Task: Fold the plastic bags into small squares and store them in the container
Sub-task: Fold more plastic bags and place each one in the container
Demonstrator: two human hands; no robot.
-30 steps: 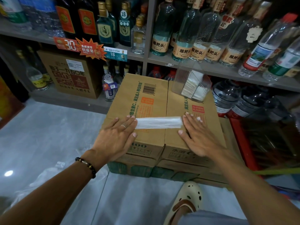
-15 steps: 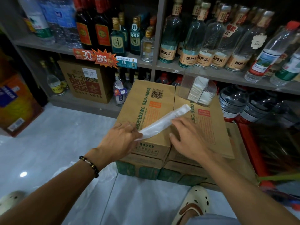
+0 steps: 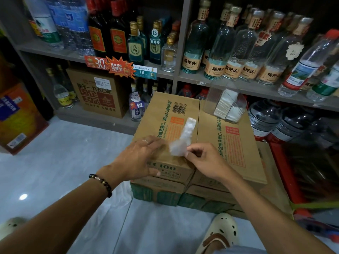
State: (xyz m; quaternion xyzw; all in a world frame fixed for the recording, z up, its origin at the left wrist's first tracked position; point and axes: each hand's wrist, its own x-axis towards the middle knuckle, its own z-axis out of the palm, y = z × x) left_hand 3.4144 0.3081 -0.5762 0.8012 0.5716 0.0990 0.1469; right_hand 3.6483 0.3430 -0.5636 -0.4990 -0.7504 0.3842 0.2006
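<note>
A white plastic bag (image 3: 185, 136), folded into a narrow strip, sticks up and away from me over the cardboard boxes (image 3: 165, 114). Its near end is held between both hands. My left hand (image 3: 139, 158) grips that end from the left, fingers curled over it. My right hand (image 3: 203, 158) pinches the same end from the right with thumb and forefinger. A clear plastic container (image 3: 211, 101) with folded white bags inside stands at the far right of the box tops.
Shelves of glass and plastic bottles (image 3: 216, 52) rise behind the boxes. Large water jugs (image 3: 264, 116) sit to the right, a brown carton (image 3: 97, 92) and an orange box (image 3: 16, 116) to the left. My sandalled foot (image 3: 220, 233) stands on the grey floor.
The strip lay flat across the boxes under both open hands. Both hands have lifted it, turned it to point away from me, and now hold its near end.
</note>
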